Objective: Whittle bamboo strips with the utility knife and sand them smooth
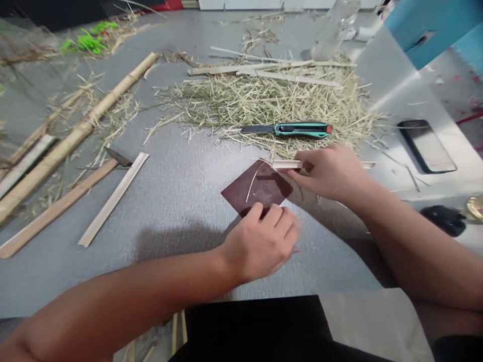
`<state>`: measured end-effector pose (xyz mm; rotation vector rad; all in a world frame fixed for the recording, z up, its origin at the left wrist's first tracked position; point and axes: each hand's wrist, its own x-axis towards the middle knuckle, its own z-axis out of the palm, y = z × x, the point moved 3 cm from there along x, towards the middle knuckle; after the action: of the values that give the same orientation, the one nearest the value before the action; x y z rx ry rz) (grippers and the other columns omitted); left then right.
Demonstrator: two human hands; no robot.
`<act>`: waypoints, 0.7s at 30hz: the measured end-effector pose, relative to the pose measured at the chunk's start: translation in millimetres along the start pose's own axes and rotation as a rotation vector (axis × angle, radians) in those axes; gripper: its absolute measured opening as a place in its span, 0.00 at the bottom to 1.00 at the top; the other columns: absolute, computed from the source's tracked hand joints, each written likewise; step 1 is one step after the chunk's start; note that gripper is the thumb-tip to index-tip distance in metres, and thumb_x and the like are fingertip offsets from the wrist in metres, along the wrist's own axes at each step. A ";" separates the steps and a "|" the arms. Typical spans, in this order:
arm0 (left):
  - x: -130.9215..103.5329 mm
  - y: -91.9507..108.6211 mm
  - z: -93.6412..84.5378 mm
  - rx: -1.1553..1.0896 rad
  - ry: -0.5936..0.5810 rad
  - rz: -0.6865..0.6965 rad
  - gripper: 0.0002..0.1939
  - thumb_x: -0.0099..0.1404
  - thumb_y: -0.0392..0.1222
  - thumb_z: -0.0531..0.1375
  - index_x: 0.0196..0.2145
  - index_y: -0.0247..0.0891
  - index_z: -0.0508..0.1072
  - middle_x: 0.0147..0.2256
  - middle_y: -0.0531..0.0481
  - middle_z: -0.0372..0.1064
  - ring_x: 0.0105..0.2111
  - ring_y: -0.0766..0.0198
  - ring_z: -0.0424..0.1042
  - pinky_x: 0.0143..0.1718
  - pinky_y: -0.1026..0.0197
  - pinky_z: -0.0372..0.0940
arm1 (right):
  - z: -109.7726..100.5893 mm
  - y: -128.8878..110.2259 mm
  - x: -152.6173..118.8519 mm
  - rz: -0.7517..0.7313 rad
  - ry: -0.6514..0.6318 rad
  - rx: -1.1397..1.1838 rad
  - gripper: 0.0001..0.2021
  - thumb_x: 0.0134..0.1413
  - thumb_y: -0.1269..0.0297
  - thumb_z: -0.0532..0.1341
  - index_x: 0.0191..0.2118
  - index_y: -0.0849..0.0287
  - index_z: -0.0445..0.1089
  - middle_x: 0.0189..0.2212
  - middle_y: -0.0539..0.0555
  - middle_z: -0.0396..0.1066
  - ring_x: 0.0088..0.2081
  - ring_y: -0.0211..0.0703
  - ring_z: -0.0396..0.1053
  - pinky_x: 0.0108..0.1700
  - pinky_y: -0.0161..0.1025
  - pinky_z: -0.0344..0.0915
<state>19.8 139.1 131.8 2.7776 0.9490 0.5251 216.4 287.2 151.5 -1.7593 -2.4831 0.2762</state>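
Note:
My right hand (332,171) is closed around a pale bamboo strip (286,165), pinched between thumb and fingers, its end sticking out to the left over the dark brown sandpaper square (260,187). A thin curled sliver (250,187) crosses the sandpaper, which lies flat on the table. At the sandpaper's near edge is my left hand (264,239), its fingers curled closed; whatever may be inside them is hidden. Beyond the hands, a green and black utility knife (302,129) rests with its blade out against a heap of bamboo shavings (271,100).
On the left lie a short split strip (115,198), a wooden-handled knife (75,196) and a long bamboo pole (86,125). A phone (428,146) and a black object (444,220) are at right. A clear bottle (334,30) stands behind the shavings.

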 end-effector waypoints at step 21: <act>-4.8 4.3 3.3 0.318 -0.034 -0.088 0.36 0.88 0.62 0.61 0.56 0.20 0.88 0.50 0.22 0.85 0.47 0.34 0.83 0.37 0.44 0.76 | 28.5 -23.8 7.3 -0.527 0.008 -0.194 0.18 0.79 0.60 0.57 0.54 0.53 0.86 0.40 0.56 0.85 0.36 0.45 0.70 0.39 0.45 0.48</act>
<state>19.9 132.7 128.6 2.9889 1.2373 0.3378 187.0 283.6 128.0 -1.0775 -2.9233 -0.0134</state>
